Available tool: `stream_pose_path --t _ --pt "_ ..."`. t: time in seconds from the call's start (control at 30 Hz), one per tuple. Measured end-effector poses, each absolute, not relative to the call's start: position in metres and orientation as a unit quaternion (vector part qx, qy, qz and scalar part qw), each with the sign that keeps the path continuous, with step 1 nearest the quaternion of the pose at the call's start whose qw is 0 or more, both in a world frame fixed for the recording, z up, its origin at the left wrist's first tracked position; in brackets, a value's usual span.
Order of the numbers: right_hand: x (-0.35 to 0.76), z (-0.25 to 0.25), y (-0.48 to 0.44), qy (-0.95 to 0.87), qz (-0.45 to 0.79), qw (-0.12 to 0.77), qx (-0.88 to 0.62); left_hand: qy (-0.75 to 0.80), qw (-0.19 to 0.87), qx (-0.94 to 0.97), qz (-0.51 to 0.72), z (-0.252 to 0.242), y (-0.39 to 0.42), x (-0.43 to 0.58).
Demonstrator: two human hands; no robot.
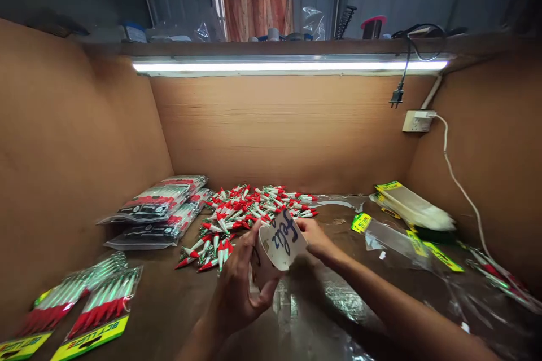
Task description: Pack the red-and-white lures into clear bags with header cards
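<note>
Over the middle of the table I hold a white, round-edged object with blue script reading "Feliz" (288,241); its exact kind I cannot make out. My left hand (241,273) wraps round its near left side, thumb below and fingers behind. At its right far edge, my right hand (314,235) grips it, its fingertips partly hidden. Just behind both hands lies a loose heap of red-and-white tapered fishing lures (237,208) with greenish metal ends. Shiny clear plastic (292,304) covers the tabletop beneath.
Filled clear bags (156,200) are stacked at the left. Yellow-labelled lure packs (101,307) lie at the front left. Flat yellow-topped packaging (412,206) is piled at the right. A black plug (397,96) hangs beside a wall socket (417,122), and a white cord (459,180) trails down.
</note>
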State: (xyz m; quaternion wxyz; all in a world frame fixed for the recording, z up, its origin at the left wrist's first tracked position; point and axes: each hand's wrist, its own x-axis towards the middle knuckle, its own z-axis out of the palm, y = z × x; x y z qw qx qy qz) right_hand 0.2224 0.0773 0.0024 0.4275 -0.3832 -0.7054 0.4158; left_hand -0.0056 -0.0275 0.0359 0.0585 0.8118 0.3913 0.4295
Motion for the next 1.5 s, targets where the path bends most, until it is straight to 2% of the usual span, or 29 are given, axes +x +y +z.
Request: stream_pose_path --t 0.13,0.2,0.3,0.37,0.47,0.6,0.77,0.9,1.07,1.2,1.33,1.5 --pt "0.305 -0.003 0.047 -0.602 0.458 0.467 -0.458 0.315 0.106 0.902 0.275 0.026 -0.031 0.007" --pt "0.338 -0.008 0.025 -0.548 0.517 0.477 -0.453 0.29 0.136 0.922 0.218 0.017 -0.034 0.016" --pt "0.366 -0.015 0.002 -0.442 0.626 0.497 -0.406 0.271 0.163 0.932 0.175 0.004 -0.037 0.028" --pt "0.371 -0.019 -0.004 -0.403 0.637 0.518 -0.403 0.266 0.162 0.936 0.166 -0.002 -0.037 0.031" --pt "0.366 -0.02 -0.005 -0.424 0.547 0.563 -0.452 0.259 0.155 0.939 0.165 -0.005 -0.033 0.032" --pt "0.354 -0.012 -0.013 -0.54 0.321 0.591 -0.506 0.247 0.146 0.941 0.181 0.006 -0.035 0.033" --pt "0.354 -0.003 -0.032 -0.678 0.061 0.593 -0.429 0.241 0.13 0.94 0.205 0.021 -0.044 0.034" --pt "0.357 -0.006 -0.042 -0.746 -0.048 0.558 -0.36 0.251 0.131 0.938 0.2 0.014 -0.038 0.029" --pt "0.35 -0.004 -0.051 -0.764 -0.081 0.544 -0.337 0.303 0.101 0.919 0.231 0.007 -0.027 0.022" --pt "0.345 0.007 -0.052 -0.748 0.002 0.555 -0.363 0.326 0.07 0.903 0.272 0.01 -0.027 0.021" --pt "0.337 0.013 -0.051 -0.788 0.049 0.498 -0.358 0.315 0.063 0.904 0.283 0.013 -0.03 0.022" --pt "0.308 0.008 -0.056 -0.83 -0.005 0.435 -0.348 0.283 0.065 0.916 0.276 0.011 -0.033 0.027"
